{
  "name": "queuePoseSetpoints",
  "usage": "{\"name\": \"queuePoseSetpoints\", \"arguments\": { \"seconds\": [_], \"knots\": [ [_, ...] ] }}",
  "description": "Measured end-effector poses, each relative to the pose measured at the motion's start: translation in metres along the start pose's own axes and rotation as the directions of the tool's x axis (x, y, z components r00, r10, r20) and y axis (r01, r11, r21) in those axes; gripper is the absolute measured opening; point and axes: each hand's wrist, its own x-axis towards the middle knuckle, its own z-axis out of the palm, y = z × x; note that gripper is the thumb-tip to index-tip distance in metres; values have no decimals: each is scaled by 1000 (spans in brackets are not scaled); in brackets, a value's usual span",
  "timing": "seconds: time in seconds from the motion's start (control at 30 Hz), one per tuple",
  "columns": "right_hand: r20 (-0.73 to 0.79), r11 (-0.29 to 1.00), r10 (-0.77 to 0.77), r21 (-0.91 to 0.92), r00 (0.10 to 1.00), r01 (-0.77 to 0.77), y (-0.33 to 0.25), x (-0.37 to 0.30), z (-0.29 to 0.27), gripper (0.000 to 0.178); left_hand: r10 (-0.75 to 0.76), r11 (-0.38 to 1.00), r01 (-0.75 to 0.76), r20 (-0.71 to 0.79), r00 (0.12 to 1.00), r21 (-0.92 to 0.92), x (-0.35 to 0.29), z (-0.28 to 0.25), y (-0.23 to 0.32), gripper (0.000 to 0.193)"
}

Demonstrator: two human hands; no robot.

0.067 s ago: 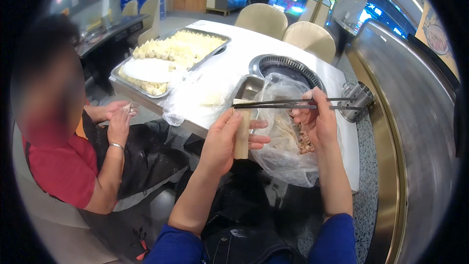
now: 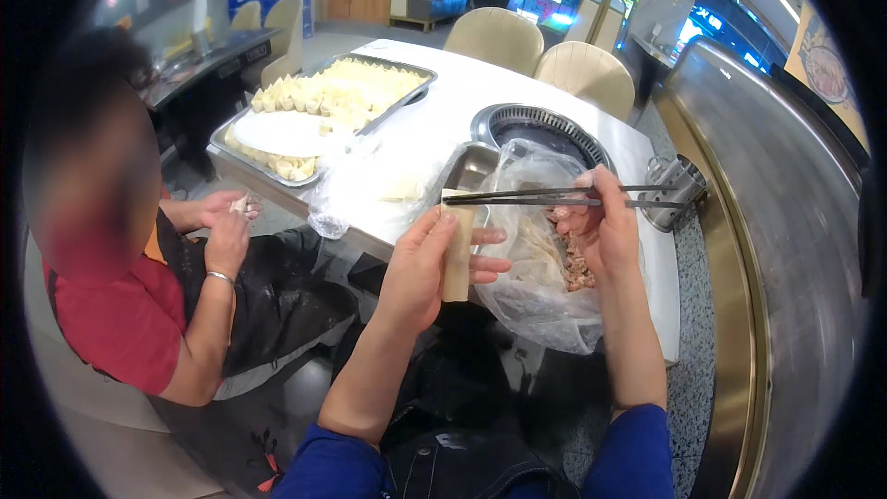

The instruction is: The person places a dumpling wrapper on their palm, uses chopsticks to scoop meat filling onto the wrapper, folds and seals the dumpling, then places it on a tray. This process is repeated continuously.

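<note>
My left hand (image 2: 414,270) holds a pale dough wrapper (image 2: 456,263) under the thumb, its other fingers stretched out behind. In my right hand (image 2: 610,226) is a pair of dark chopsticks (image 2: 540,198), held nearly level, pointing left. The tips meet the wrapper's upper end; whether they touch it or carry any filling is too small to tell. Below and behind my right hand, a clear plastic bag (image 2: 522,310) lies around pinkish minced filling (image 2: 578,270). More pale wrappers (image 2: 403,188) sit under plastic on the table, left of a small metal pan (image 2: 474,169).
Metal trays (image 2: 431,83) of folded dumplings (image 2: 346,85) stand at the table's far left. A round burner (image 2: 545,125) is set into the white tabletop (image 2: 453,83). On the right is a perforated metal holder (image 2: 677,196). A co-worker (image 2: 120,314) sits at left, both hands on a small dough piece.
My hands, the wrapper and the chopsticks stay almost where they were. The co-worker's fingers have shifted slightly around the dough piece.
</note>
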Motion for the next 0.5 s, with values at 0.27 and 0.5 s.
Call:
{"name": "queuePoseSetpoints", "arguments": {
  "seconds": [0.27,0.5],
  "knots": [
    [-35,977,-61,-205,998,53,-14,2,10,24,13,1000,-13,-49,999,11,1,-11,-4,42],
    [370,453,31,-833,929,317,28,41,52,25,49,963,-93,-174,984,-254,8,-33,-10,43]
  ]
}}
